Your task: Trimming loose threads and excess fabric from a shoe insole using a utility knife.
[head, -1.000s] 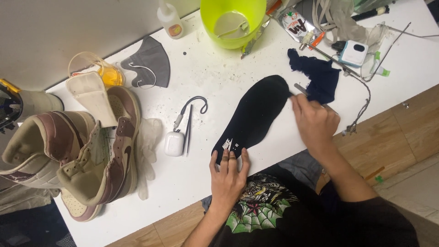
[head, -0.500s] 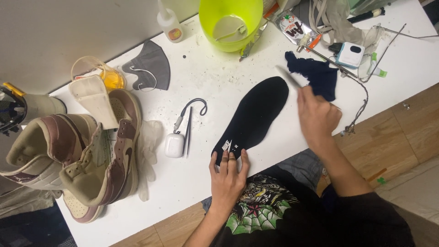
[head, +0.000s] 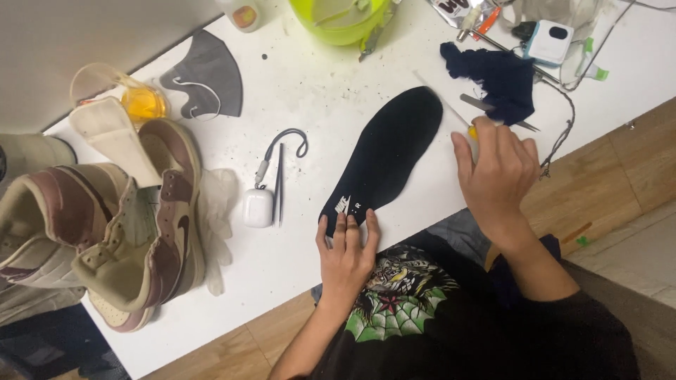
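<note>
While the left hand point(head: 345, 250) presses flat, fingers spread, on the heel end of a flat black foam insole point(head: 384, 158) lying on the white tabletop point(head: 310, 105), the right hand point(head: 496, 169) sits just beside the insole's toe end, fingers curled shut around a thin yellow-tipped tool point(head: 473, 134). Dark blue crumpled cloth point(head: 500, 77): near, behind the right hand. Small white earbud case point(head: 258, 207) and cream-and-brown high-top sneakers point(head: 120, 232): left of the insole.
</note>
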